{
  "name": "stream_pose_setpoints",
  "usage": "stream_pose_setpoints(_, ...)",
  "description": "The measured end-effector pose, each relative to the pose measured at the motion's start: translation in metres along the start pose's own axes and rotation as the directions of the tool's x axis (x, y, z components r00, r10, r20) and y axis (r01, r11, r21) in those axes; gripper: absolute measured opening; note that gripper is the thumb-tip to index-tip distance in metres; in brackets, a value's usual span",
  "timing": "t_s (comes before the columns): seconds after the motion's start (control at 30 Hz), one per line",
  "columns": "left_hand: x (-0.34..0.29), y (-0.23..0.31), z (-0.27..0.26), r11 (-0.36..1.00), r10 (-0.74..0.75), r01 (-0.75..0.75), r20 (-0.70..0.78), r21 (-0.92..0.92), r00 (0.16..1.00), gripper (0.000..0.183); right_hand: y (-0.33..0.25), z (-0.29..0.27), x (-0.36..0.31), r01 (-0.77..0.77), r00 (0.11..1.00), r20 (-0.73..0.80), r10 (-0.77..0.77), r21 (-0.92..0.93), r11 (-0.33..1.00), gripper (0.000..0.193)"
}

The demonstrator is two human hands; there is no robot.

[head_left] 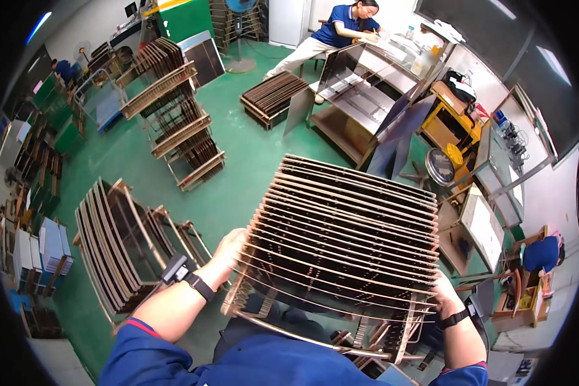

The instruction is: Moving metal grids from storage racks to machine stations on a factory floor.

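A rack filled with several thin dark panels in pale-edged rows is right in front of my body. On its left side my left hand is closed, with the fingertips partly hidden against the rack. My right hand grips the opposite side, its fingers mostly hidden behind the panel edges. A bare bar runs along the rack's near end, and toothed slots show at its near corners. Both wrists wear black straps with small devices.
To the left stands another rack of dark panels. Tall stacked racks rise farther off on the green floor. A low stack lies ahead. A metal-topped bench stands ahead right, with a seated person beyond it. A round stool is at right.
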State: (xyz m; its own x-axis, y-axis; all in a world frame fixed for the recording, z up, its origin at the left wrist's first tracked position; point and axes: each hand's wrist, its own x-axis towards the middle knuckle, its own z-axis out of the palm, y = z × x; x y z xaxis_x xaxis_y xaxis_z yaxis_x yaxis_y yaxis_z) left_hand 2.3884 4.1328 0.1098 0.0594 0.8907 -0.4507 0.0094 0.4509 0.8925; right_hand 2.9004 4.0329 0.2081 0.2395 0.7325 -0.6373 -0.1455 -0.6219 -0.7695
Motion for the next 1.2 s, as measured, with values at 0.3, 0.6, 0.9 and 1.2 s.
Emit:
stream_pose_setpoints(0.3, 0.147, 0.045, -0.081, 0.989, -0.127, 0.1, -0.28, -0.109, 0.952, 0.041, -0.092, 0.127, 0.113, 0.149, 0.989, -0.013, -0.148, 0.119, 0.982, 0.014)
stream_pose_setpoints(0.6, 0.056, 0.036, -0.123, 0.981, -0.196, 0.187, -0.331, -0.059, 0.923, 0.036, -0.032, 0.225, 0.364, 0.007, 0.985, -0.173, -0.002, 0.027, 1.0, 0.017)
stream_pose_setpoints(0.9, 0.053, 0.042, -0.03, 0.932, -0.361, 0.329, -0.449, -0.15, 0.817, 0.039, -0.024, 0.316, 0.582, -0.115, 0.959, -0.241, 0.152, 0.162, 0.98, 0.01)
stream_pose_setpoints(1.2, 0.111, 0.059, 0.03, 0.829, -0.507, 0.558, -0.46, -0.029, 0.729, 0.037, 0.054, 0.328, 0.709, -0.218, 0.976, 0.128, 0.178, 0.487, 0.846, 0.025)
